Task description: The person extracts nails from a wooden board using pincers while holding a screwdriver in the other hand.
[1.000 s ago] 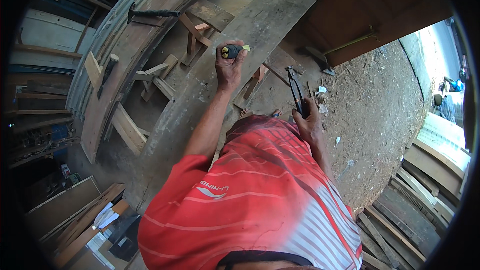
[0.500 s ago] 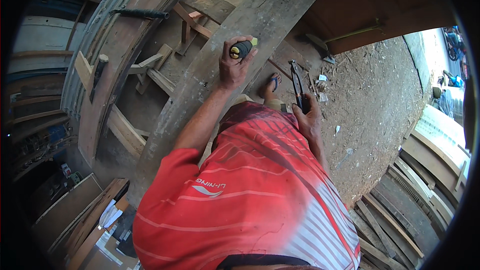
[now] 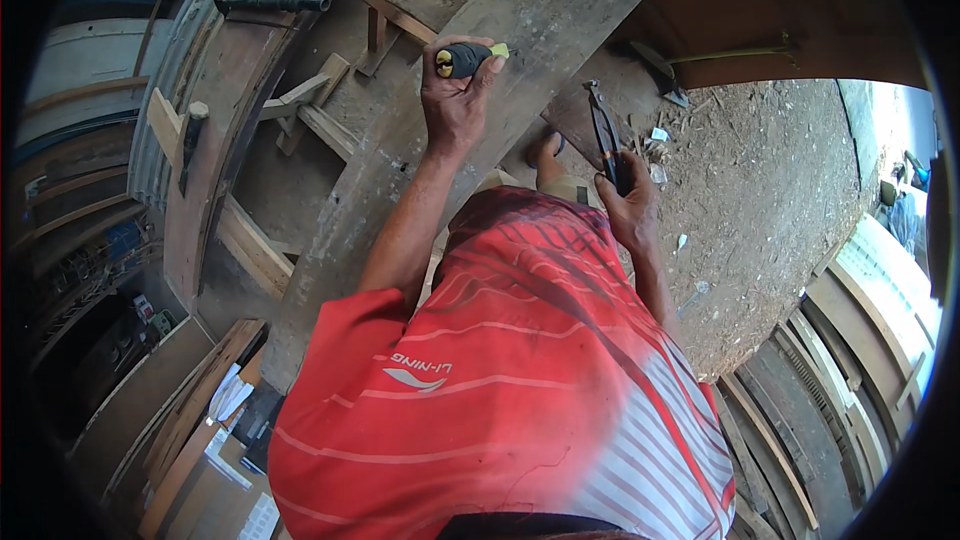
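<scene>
My left hand point(image 3: 455, 95) is closed around the fat black and yellow handle of what looks like a screwdriver point(image 3: 468, 59), held above a long worn plank point(image 3: 400, 155). Most of its shaft cannot be made out. Lower and to the right, my right hand point(image 3: 632, 198) grips a pair of end-cutting pincers point(image 3: 606, 130) by their dark handles. The jaws point up and away from me, over the floor beside the plank.
A hammer point(image 3: 270, 3) lies on a thick wooden beam point(image 3: 245, 70) at the left, near a wooden-handled tool point(image 3: 194, 130). Wood shavings litter the ground point(image 3: 760, 200) at right. A brown panel point(image 3: 770, 10) stands far right; stacked boards point(image 3: 830, 380) lie near right.
My left hand has moved slightly left and away from me, and the screwdriver handle has turned more level. The pincers have shifted a little in the picture with my right hand. Both grips stay closed.
</scene>
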Motion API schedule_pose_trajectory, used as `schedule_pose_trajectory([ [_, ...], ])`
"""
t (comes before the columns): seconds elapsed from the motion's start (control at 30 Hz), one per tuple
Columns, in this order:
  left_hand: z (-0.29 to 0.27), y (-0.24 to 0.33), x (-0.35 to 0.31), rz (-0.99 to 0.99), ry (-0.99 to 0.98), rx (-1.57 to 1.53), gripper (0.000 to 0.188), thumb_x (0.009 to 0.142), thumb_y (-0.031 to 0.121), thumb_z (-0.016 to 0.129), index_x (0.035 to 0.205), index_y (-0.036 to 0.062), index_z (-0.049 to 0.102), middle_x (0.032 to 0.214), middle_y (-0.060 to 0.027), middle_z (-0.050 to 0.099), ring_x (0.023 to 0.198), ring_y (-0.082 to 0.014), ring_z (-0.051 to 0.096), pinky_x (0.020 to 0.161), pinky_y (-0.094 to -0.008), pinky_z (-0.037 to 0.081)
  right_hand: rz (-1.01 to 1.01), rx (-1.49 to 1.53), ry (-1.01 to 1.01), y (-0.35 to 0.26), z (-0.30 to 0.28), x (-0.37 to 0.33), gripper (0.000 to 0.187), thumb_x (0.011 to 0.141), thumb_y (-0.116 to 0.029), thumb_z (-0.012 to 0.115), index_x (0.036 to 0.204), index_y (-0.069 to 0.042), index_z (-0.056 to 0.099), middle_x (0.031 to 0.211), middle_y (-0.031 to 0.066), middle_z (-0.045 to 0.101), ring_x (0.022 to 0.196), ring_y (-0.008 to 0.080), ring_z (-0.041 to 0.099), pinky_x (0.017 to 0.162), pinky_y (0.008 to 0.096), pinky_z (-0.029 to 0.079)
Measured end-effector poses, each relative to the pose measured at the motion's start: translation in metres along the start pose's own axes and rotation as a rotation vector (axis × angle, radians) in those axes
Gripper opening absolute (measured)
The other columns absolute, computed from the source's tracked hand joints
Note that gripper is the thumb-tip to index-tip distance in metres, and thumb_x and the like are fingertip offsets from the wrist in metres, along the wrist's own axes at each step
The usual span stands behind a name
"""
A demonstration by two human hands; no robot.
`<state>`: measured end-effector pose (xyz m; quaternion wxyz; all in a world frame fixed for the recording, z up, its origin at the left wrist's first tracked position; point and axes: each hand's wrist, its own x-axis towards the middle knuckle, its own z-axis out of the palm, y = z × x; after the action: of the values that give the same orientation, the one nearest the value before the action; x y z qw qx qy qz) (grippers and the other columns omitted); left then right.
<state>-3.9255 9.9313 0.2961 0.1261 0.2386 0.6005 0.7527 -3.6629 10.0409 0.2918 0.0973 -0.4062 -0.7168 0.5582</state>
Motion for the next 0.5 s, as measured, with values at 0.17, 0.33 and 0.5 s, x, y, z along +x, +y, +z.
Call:
schedule_pose_trajectory([
  [0.17,-0.015,-0.003,0.009,-0.011,0.034,0.099,0.036,0.096,0.019,0.073,0.119,0.0041,0.048,0.106,-0.0082,0.067,0.097,-0.0135,0.064,0.089,-0.029,0.053,0.043,0.03,-0.003,0.002,-0.007,0.004,0.05,0.09,-0.017,0.073,0.131,0.003,0.054,0.099,0.0058,0.064,0.087,0.0131,0.06,0.078,0.0292,0.05],
  [0.33,-0.013,-0.008,0.01,-0.046,0.104,0.071,0.035,0.098,0.02,0.071,0.118,0.0031,0.048,0.104,-0.0094,0.068,0.097,-0.0147,0.066,0.086,-0.0288,0.055,0.036,-0.046,0.047,0.014,-0.01,-0.002,0.049,0.089,-0.018,0.074,0.129,0.003,0.055,0.095,0.0064,0.063,0.084,0.0143,0.059,0.075,0.031,0.05],
  [0.5,-0.01,-0.008,0.007,-0.102,0.146,-0.013,0.034,0.098,0.019,0.069,0.118,0.0016,0.047,0.105,-0.0113,0.068,0.1,-0.0176,0.067,0.084,-0.0318,0.06,0.014,-0.017,0.084,0.03,-0.006,-0.01,0.05,0.088,-0.018,0.074,0.129,0.002,0.055,0.094,0.0073,0.064,0.082,0.0156,0.059,0.074,0.0326,0.051],
])
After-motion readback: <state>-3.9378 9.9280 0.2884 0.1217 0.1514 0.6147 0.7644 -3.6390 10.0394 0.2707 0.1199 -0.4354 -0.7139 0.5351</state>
